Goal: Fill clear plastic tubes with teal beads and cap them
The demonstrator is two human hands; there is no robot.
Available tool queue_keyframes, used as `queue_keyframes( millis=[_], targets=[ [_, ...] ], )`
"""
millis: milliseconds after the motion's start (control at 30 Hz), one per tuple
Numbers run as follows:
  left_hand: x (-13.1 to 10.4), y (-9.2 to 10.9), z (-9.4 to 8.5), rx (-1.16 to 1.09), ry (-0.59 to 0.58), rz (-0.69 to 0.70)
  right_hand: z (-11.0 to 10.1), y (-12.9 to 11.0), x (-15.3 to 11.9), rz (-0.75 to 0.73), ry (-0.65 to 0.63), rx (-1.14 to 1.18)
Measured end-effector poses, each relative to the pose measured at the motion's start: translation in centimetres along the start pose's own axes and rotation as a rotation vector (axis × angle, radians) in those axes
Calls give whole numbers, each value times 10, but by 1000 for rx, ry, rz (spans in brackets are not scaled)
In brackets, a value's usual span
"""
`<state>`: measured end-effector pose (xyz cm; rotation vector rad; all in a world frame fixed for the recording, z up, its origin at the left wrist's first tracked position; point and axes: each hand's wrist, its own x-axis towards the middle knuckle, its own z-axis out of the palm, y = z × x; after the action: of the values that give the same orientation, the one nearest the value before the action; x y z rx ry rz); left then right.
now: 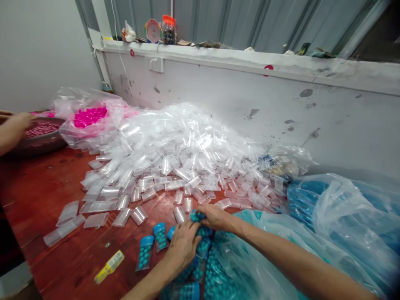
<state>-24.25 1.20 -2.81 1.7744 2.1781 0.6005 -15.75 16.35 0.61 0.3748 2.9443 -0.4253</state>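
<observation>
My left hand (183, 243) reaches over the near part of the red table, its fingers bent round a clear container at the edge of the blue beads. My right hand (213, 216) is beside it, fingers closed at a clear container of blue beads (198, 216). Two filled containers with blue caps, one (144, 253) and another (160, 236), lie left of my left hand. Below and right of my hands, loose blue beads (221, 275) spill from a clear plastic bag (265, 250). Past my fingers lies a large heap of clear empty containers (175, 146).
A yellow labelled item (109, 266) lies on the red table (78, 250). At the left, another person's hand (17, 127) is over a bowl of pink beads (43, 139), near a bag of pink caps (90, 116). Blue bags (343, 208) fill the right side, before the wall (234, 96).
</observation>
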Motion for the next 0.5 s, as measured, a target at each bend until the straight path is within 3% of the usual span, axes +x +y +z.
queue_keyframes(
  millis=[100, 200, 333, 500],
  targets=[
    [-14, 12, 15, -33, 43, 90, 1, 4, -21, -90, -41, 35],
    [-24, 20, 29, -57, 138, 138, 3, 6, -33, -87, -85, 33],
    [-39, 18, 30, -103, 203, 116, 6, 3, -41, -17, -72, 52],
    [-64, 10, 33, -46, 180, 194, 4, 3, -55, -88, -78, 122]
  ],
)
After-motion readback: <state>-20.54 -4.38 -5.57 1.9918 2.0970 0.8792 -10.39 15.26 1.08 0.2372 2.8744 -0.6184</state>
